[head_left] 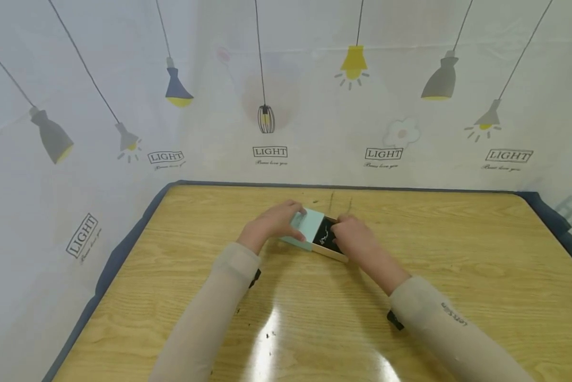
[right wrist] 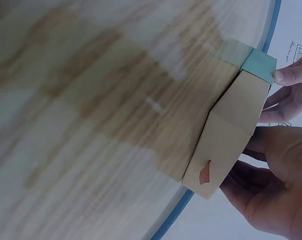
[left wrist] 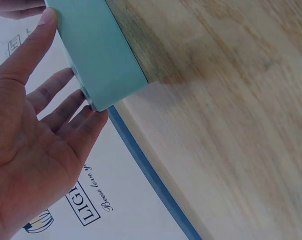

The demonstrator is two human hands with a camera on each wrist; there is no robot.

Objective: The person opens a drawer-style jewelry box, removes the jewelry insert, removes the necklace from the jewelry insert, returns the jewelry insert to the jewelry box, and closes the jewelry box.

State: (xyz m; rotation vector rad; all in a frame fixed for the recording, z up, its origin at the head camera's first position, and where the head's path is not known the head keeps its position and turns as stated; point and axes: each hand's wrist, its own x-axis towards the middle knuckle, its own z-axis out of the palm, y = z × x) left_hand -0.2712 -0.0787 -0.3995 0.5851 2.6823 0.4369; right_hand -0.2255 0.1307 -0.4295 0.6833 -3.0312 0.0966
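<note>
A mint-green box sleeve (head_left: 312,222) lies on the table with its cream drawer (head_left: 330,252) slid partly out to the right. Black lining fills the drawer, and a thin silvery chain (head_left: 324,235) shows on it. My left hand (head_left: 275,222) grips the sleeve, thumb on its near edge and fingers at the far side. Over the drawer's right part is my right hand (head_left: 357,240), its curled fingers reaching down to the lining. In the right wrist view, skin shows through the notch (right wrist: 205,172) in the drawer's wall. I cannot tell what those fingertips hold, as the wall hides them.
The wooden table (head_left: 458,254) extends around the box to a dark blue edge. Behind it hangs a pale curtain (head_left: 310,116) printed with lamps. Small dark specks (head_left: 268,335) mark the near tabletop.
</note>
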